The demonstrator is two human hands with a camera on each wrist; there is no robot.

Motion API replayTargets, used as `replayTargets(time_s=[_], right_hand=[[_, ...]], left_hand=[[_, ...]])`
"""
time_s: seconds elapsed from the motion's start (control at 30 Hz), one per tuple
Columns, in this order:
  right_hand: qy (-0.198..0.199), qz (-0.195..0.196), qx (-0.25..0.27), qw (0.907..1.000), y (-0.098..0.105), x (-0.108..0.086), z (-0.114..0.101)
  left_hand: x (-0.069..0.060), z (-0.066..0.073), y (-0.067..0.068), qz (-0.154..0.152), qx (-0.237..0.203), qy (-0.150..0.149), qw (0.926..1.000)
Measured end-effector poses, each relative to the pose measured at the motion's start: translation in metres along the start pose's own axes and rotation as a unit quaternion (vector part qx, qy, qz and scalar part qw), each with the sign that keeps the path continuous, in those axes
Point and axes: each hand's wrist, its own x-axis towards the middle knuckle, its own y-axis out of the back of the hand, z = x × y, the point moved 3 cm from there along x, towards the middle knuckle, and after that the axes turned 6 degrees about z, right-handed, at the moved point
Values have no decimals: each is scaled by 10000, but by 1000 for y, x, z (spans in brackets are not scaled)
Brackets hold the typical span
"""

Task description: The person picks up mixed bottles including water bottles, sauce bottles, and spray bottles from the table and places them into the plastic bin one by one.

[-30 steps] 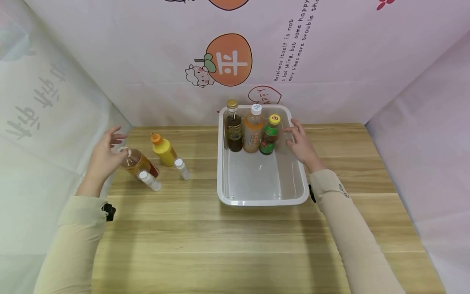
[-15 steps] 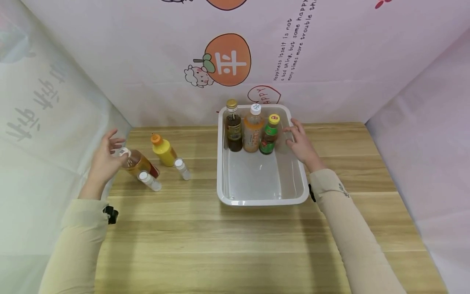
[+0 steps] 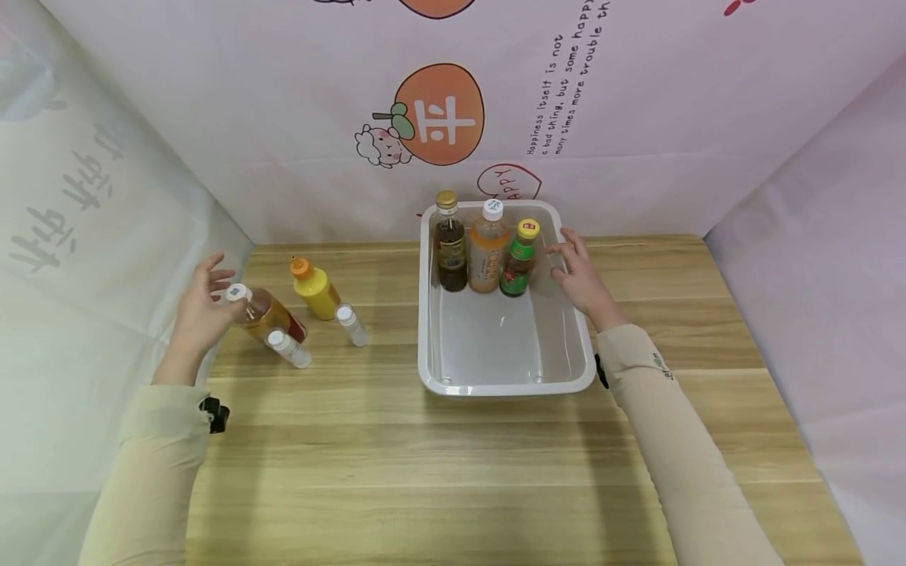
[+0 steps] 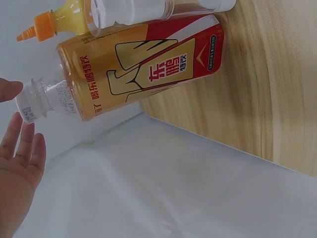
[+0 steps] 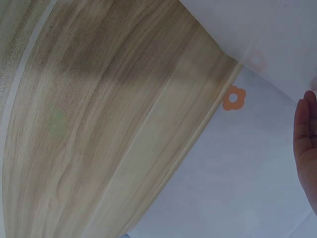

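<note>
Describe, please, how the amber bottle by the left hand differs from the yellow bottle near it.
The amber bottle has a flat white cap; the yellow bottle, a pointed orange nozzle. The amber bottle is larger than the yellow bottle. Both stand on the wooden table.

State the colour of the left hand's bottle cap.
The cap is white, clearest in the left wrist view.

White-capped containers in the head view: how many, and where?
4: the large amber bottle at the left hand; a small container beside it; a second container near the yellow squeeze bottle; and the orange bottle in the bin. None appears hidden.
</note>
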Motion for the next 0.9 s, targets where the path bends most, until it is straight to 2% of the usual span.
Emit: replayTargets(time_s=[0.47,0.7,0.9], right_hand=[[-48,-15,19,10000,1,-1,-1],[18,34,-44,10000,1,-1,-2],[-14,38,-12,10000,1,-2,-3]], left_hand=[[2,-4,-5,-74,24,27,10000],[2,-6,-6,-119,90,152,9998],[2,-7,-7,-26,239,127,9996]])
